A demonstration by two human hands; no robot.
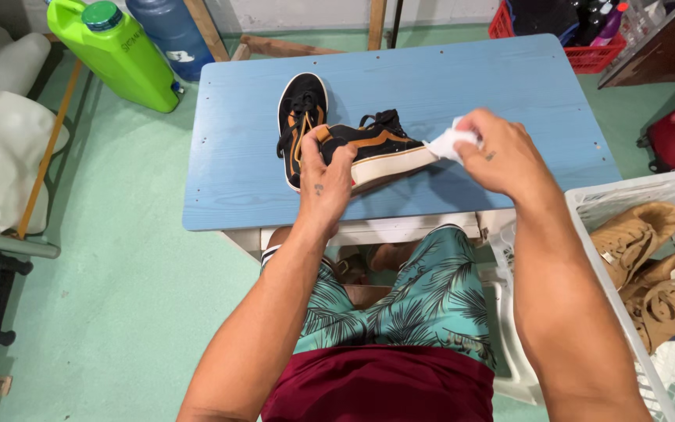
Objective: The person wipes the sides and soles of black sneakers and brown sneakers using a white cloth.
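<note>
My left hand [325,181] grips the heel end of a black and tan sneaker [380,148] with a white sole, holding it tilted on its side above the blue table [470,86]. My right hand [500,153] pinches a small white wipe [448,143] against the toe end of that sneaker's sole. A second matching sneaker [301,113] lies flat on the table just behind and left of the held one, laces up.
A white plastic basket [634,191] at my right holds tan boots [650,266]. A green jug [119,55] and a blue jug [169,31] stand on the floor at far left. A red crate [580,51] sits behind the table.
</note>
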